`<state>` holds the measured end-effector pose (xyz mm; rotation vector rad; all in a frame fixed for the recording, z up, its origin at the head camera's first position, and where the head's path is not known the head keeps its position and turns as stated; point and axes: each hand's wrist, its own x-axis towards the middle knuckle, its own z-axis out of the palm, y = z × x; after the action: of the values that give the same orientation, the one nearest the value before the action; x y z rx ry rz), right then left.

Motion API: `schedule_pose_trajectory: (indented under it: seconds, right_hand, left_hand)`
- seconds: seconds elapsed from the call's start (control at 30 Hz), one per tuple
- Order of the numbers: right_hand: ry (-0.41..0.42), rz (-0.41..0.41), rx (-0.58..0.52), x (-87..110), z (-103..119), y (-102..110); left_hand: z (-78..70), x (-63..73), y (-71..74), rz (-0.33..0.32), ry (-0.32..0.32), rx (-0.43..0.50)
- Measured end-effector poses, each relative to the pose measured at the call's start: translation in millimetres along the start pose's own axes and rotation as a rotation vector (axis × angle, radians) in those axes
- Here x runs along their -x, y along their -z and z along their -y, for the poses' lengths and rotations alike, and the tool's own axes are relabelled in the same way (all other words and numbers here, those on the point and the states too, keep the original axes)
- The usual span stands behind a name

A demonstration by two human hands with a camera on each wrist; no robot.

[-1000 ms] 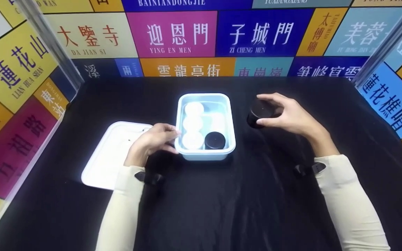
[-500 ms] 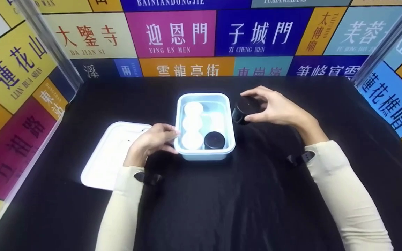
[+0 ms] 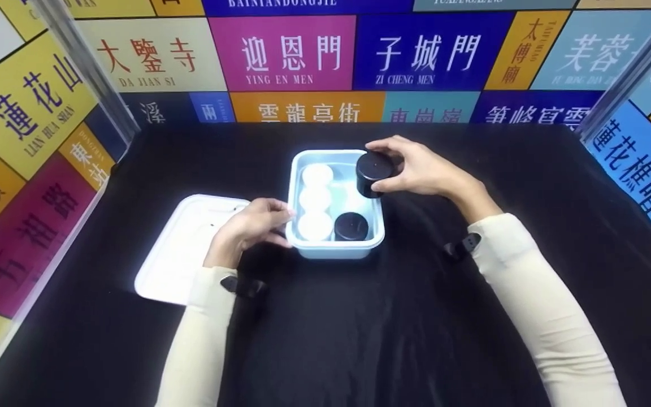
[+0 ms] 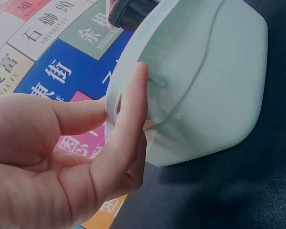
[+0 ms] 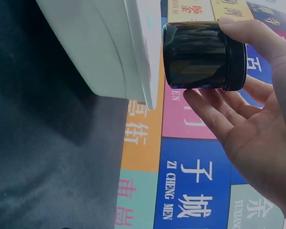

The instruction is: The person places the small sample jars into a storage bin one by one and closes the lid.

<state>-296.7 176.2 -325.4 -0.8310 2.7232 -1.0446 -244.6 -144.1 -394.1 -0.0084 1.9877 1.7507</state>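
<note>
A pale blue-green plastic box (image 3: 337,252) stands in the middle of the table in the head view. My left hand (image 3: 255,223) pinches its left rim, and the left wrist view shows the rim (image 4: 115,98) between thumb and fingers. A glossy black lidded jar (image 3: 375,169) is in my right hand (image 3: 419,169), gripped from the side, over the box's right rim. In the right wrist view this jar (image 5: 200,57) is beside the box's edge. Inside the box are three white round things (image 3: 315,200) in a left row and another black jar (image 3: 351,226) at front right.
A white lid (image 3: 170,263) lies flat on the black tablecloth (image 3: 314,333), left of the box and partly behind my left arm. Colourful panels with lettering (image 3: 283,53) surround the table at the back and sides, with clear uprights at the back corners.
My right hand has carried the black jar leftward, from beside the box to over its right rim. My left hand keeps its hold on the box, which stays put.
</note>
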Motion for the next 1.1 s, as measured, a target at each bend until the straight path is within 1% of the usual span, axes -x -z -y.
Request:
schedule_pose_trajectory:
  seconds: [0.13,0.33,0.6,0.7,0.93,1.1]
  right_hand:
    - [-0.005,0.023,0.044,-9.3,2.1,-5.7]
    - [-0.037,0.069,0.091,-21.4,4.5,-13.2]
    - [-0.053,0.187,0.170,-33.8,6.5,-24.0]
    - [-0.054,0.218,0.187,-36.7,7.0,-27.4]
    - [-0.034,0.241,0.259,-41.4,10.1,-32.5]
    - [-0.002,0.250,0.308,-44.0,11.9,-36.0]
  left_hand:
    - [0.7,-0.6,0.3,0.005,-0.004,0.004]
    - [0.3,-0.6,0.1,0.007,-0.002,0.004]
    - [-0.5,-0.3,-0.2,0.007,0.000,0.012]
    - [-0.8,-0.2,-0.3,0.004,0.001,0.014]
    - [-1.2,0.3,0.0,0.000,-0.004,0.012]
    - [-1.3,0.2,0.2,0.004,-0.005,0.014]
